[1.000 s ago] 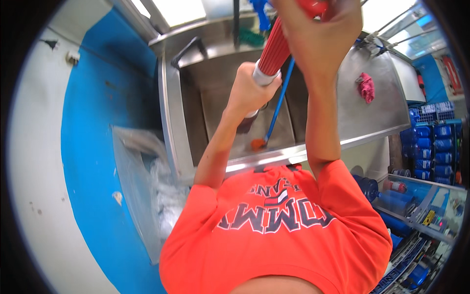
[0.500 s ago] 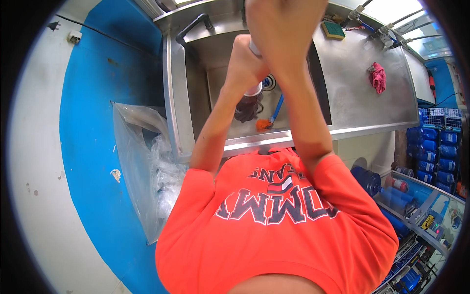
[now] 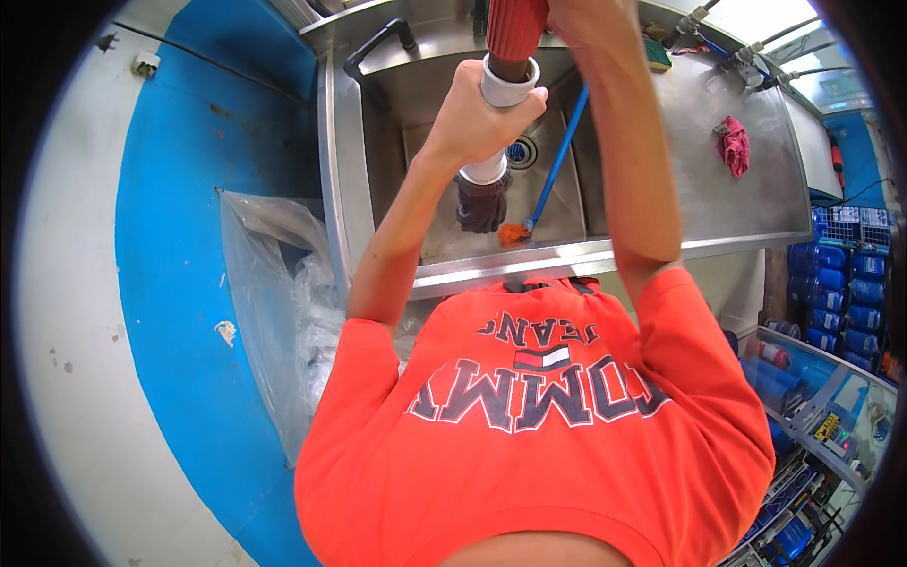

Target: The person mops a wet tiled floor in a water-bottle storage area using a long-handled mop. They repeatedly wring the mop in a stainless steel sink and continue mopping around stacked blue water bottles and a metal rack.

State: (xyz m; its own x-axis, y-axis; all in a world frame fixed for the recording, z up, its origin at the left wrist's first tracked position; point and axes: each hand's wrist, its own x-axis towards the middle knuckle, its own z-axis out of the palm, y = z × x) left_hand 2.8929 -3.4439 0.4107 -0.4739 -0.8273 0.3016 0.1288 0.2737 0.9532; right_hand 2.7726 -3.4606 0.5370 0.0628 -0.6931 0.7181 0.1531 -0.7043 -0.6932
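Steel sink (image 3: pixel 347 170) lies below. Left hand (image 3: pixel 470 118) wraps around a white tube (image 3: pixel 506 93); how the right hand (image 3: pixel 588 17) grips, I cannot tell.

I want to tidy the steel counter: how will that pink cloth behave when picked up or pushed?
The pink cloth would probably droop, given its soft, rumpled folds. It looks small, so likely light, though dampness cannot be told. Crumpled on the flat steel counter, it would probably slide rather than roll.

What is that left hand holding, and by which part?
The left hand holds the white tube around its middle, leaving both ends showing.
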